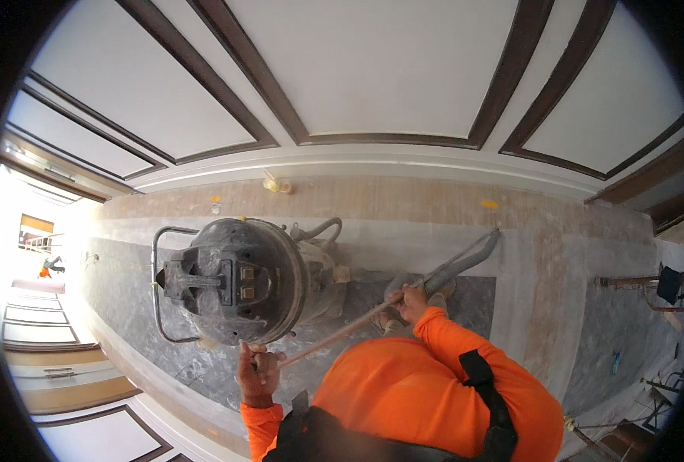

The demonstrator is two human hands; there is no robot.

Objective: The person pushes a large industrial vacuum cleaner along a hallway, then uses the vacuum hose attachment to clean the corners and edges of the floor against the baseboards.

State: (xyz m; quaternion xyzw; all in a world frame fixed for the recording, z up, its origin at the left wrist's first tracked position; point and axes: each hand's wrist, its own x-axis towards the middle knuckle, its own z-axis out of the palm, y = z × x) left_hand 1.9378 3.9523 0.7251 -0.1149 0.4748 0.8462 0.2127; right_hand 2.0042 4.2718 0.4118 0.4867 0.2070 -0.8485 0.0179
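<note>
A dust-covered drum-type vacuum cleaner (232, 283) with two switches on its black head stands before me. My left hand (258, 369) is closed around one end of a long, thin pinkish cord or rod (336, 335), close to the vacuum's lower rim; whether it touches the rim I cannot tell. Further along, my right hand (414, 303) grips the same length near my feet. From there it runs on beside a grey corrugated hose (469, 260), which lies on the floor to the right. A metal tube handle (156, 283) bows out from the vacuum's left side.
A white wall with dark-framed panels (388, 86) rises beyond the floor. By its base lie a small plastic bag (271, 183) and a cup (284, 187). Metal-framed furniture (674, 286) stands at the right. Another person (47, 268) is far off at left.
</note>
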